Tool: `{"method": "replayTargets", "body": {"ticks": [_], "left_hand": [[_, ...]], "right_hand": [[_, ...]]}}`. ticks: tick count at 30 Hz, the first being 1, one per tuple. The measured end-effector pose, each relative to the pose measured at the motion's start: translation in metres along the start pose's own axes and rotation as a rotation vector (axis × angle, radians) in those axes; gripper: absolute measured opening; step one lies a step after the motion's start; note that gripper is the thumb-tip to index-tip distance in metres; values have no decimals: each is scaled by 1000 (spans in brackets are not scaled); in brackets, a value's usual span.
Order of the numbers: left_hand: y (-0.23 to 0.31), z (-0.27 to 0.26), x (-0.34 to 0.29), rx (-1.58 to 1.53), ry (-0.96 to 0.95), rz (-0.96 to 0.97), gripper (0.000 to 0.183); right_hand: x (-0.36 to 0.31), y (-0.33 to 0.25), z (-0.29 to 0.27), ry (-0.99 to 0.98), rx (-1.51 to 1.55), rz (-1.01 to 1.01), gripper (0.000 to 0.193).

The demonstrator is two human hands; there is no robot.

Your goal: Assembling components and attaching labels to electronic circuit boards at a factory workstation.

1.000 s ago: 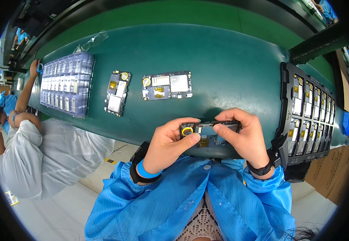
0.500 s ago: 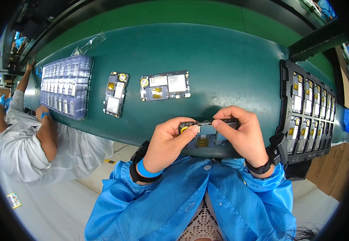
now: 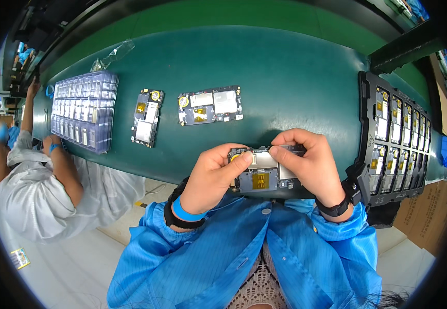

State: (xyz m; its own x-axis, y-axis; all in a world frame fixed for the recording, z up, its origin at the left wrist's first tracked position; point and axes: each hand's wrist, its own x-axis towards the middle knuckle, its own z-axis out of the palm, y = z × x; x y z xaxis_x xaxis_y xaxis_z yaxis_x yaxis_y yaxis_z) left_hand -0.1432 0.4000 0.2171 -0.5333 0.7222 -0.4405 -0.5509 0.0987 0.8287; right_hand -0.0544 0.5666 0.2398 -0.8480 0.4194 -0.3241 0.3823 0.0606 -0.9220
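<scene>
Head view: the left hand (image 3: 210,172) and right hand (image 3: 306,162) held, between fingers and thumbs, opposite ends of a dark rectangular circuit-board assembly with silver metal shields and a gold patch (image 3: 259,174), lower centre of frame, above the green worktop (image 3: 295,92). Uneven thumb pressure could have flexed or dislodged it. Compared with the preceding frame, its face showed more fully and its shields brighter.
</scene>
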Motion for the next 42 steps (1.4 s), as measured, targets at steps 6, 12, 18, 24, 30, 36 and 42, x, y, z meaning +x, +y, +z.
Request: {"method": "replayTargets", "body": {"ticks": [6,12,18,24,30,36,42], "left_hand": [[2,1,2,-89,-3,-34,22],[3,0,2,-107,-27,-37,22],[4,-2,1,-139,-97,-9,27],[4,-7,-3,-9,-110,72,30],[3,-6,-3,64,-131,74,32],[4,0,-3,85,-92,97,26],[6,2,-4,132,-87,91,27]], "right_hand": [[5,6,0,-16,-25,-26,18],[4,5,1,4,-15,-45,17],[3,8,-1,55,-2,-99,15],[-5,-3,0,126,-570,-552,18],[-6,-5,6,97,-619,-587,18],[-4,-5,9,58,-655,-585,19],[-4,-7,10,42,-655,-574,17]]}}
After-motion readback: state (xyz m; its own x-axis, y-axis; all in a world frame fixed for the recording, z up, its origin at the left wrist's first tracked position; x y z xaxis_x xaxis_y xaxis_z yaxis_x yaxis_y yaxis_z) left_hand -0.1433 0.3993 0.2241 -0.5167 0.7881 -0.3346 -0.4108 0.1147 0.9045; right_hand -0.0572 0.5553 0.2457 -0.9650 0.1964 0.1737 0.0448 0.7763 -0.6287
